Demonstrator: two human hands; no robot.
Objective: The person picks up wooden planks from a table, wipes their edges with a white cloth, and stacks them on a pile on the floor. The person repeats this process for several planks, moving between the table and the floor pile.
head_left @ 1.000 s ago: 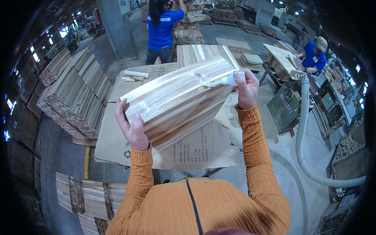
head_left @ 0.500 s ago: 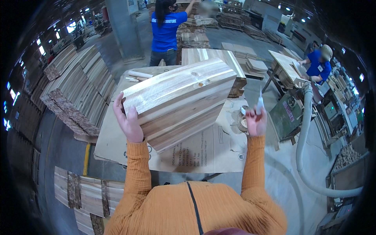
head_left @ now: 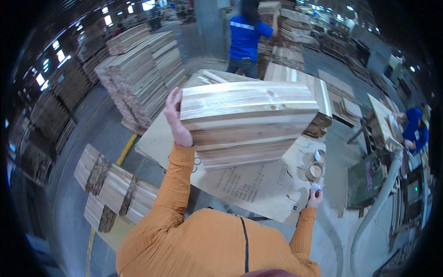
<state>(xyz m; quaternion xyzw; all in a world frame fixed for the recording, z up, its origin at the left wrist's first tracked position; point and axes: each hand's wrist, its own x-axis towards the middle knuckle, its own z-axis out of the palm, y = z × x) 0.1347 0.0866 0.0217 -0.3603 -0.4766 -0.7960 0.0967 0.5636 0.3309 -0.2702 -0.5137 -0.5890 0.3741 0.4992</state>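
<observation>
A wide wooden panel [head_left: 249, 122] with light and brown stripes stands tilted above the cardboard-covered table [head_left: 272, 203]. My left hand [head_left: 177, 119] grips its left end, the fingers up along the edge. By the table's right edge, lower than the panel and apart from it, my right hand [head_left: 315, 199] is closed round a small whitish bottle [head_left: 316, 188]. Its tip is blurred here. Just beyond that hand sit a small round container [head_left: 314, 172] and a little white item [head_left: 317, 156] I cannot identify.
Behind the panel are a wooden stack [head_left: 325, 99] and pale rods [head_left: 213, 76]. Tall board stacks [head_left: 138, 69] stand left; more boards [head_left: 115, 184] lie low at near left. A hose [head_left: 380, 194] curves at right. Two people in blue, one far [head_left: 244, 39], one right [head_left: 415, 129], work nearby.
My right hand has dropped toward the table's right edge with the bottle. The panel has turned more level in my left hand. The whole view has swung, shifting the surroundings.
</observation>
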